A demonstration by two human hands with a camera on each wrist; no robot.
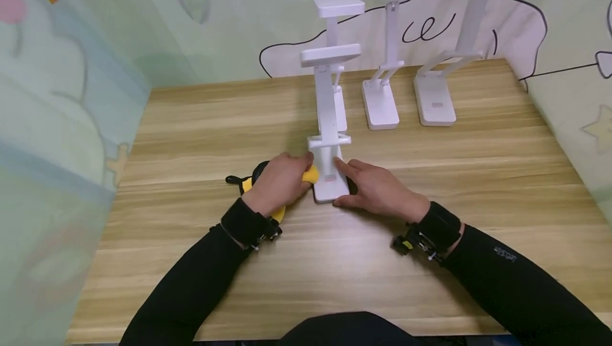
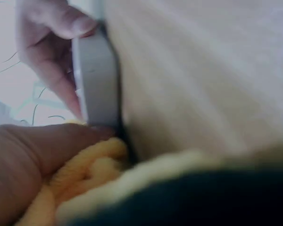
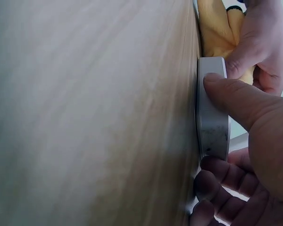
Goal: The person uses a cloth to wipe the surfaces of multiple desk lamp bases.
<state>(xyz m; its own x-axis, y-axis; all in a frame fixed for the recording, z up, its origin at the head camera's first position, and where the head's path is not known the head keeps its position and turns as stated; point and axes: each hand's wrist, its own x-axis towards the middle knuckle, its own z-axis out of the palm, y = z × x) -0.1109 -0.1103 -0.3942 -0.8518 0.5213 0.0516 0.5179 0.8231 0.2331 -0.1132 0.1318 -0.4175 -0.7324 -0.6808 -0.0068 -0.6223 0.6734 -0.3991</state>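
A white desk lamp (image 1: 327, 107) stands upright between my hands, its base (image 1: 330, 189) on the table. My left hand (image 1: 282, 181) holds a bunched yellow cloth (image 1: 311, 174) with dark parts and a black loop, right against the base's left side. My right hand (image 1: 380, 189) grips the base from the right. In the right wrist view its thumb (image 3: 217, 87) lies on the front edge and the fingers curl along the side. Dark smudges mark that edge of the base (image 3: 214, 136). The left wrist view shows the yellow cloth (image 2: 92, 169) beside the base (image 2: 100, 77).
Behind stand more white desk lamps: one lamp (image 1: 338, 6) partly hidden by the front one, a second lamp (image 1: 382, 104) to its right, and a larger lamp (image 1: 435, 101) farther right. The wood-grain table (image 1: 201, 123) meets a painted wall (image 1: 215, 27) at the back.
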